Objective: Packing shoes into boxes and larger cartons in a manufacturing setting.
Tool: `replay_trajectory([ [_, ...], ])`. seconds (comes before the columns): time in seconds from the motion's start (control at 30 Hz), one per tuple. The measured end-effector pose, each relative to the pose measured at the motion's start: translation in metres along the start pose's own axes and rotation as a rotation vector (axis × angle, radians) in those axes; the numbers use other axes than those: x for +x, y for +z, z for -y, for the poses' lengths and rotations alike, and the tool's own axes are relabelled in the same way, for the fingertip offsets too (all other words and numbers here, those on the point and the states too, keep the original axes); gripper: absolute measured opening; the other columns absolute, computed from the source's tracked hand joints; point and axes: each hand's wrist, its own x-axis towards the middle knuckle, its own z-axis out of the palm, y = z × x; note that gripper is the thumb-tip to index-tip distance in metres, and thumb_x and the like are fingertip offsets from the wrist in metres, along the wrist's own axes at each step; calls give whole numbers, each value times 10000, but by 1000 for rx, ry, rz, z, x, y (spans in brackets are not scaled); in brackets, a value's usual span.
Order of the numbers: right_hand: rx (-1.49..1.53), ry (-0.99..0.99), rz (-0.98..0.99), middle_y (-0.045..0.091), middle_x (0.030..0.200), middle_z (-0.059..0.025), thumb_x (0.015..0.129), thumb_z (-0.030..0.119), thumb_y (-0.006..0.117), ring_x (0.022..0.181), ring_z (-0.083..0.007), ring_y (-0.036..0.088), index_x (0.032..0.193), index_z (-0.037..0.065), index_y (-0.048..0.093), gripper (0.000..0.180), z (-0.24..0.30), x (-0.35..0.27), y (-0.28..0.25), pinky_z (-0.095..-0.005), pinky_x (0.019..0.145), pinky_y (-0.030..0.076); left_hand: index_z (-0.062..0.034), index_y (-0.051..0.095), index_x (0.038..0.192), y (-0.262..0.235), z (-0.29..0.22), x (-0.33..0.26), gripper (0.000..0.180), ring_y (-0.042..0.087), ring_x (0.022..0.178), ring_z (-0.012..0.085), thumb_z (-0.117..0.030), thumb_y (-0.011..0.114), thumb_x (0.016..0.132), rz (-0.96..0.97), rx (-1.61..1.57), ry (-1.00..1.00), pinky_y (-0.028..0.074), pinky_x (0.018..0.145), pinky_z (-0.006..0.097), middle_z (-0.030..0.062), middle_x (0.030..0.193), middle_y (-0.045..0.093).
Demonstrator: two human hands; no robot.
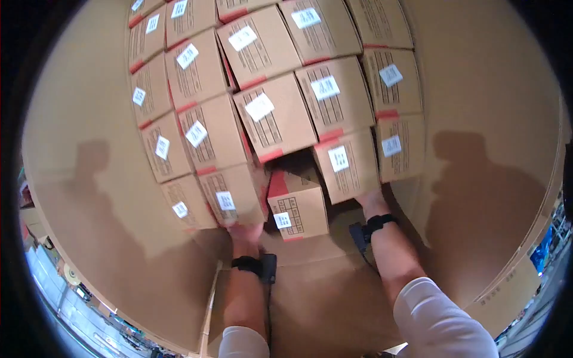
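Note:
Several brown cardboard boxes with white labels and red tape are stacked in rows inside a large carton. My left hand (243, 231) touches the lower edge of a labelled box (230, 186) at the bottom left of the stack; its fingers are hidden. At the lower right edge of another labelled box (349, 162) is my right hand (372, 203), with its fingers out of sight behind or under the box. Between the hands, a single box (301, 210) sits lower than its neighbours, beneath a dark gap. Both wrists wear black straps with small dark devices.
Tall cardboard walls of the large carton (495, 95) rise on both sides, with shadows on them. A creased brown flap or floor panel (322, 286) lies between my forearms. Past the carton's left rim, shelving and a roll of tape (71, 274) show in blur.

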Motion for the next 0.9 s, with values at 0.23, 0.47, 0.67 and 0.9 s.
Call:
replay_trajectory([
  [0.23, 163, 510, 150, 518, 1357, -167, 1027, 490, 357, 1230, -318, 532, 1401, 96, 418, 547, 27, -53, 22, -485, 978, 496, -137, 452, 1388, 4, 51, -7, 524, 437, 1337, 282, -470, 460, 983, -721, 1243, 547, 376, 1071, 482, 54, 1442, 469],
  [0.47, 264, 519, 171, 527, 1364, -105, 1054, 367, 327, 1200, -273, 563, 1398, 99, 432, 448, 80, -80, 60, -523, 984, 496, -163, 524, 1277, 67, 138, -25, 323, 526, 1116, 134, -286, 513, 978, -987, 1861, 738, 381, 999, 362, -32, 1232, 564],
  [0.67, 499, 638, 63, 518, 1367, -169, 1056, 434, 274, 1225, -363, 535, 1405, 95, 429, 511, 75, -127, 95, -520, 996, 489, -32, 549, 1226, 181, 251, -17, 275, 591, 1057, 158, -204, 512, 1014, -76, 2699, 677, 460, 949, 318, 65, 1106, 645],
  [0.9, 740, 741, -100, 414, 1432, -264, 1054, 306, 264, 1285, -382, 480, 1468, -45, 214, 545, 52, -182, 148, -531, 1014, 476, -8, 576, 1202, 302, 372, 17, 309, 642, 1041, 313, -204, 537, 966, 224, 3515, 66, 507, 911, 385, 189, 1098, 655],
])
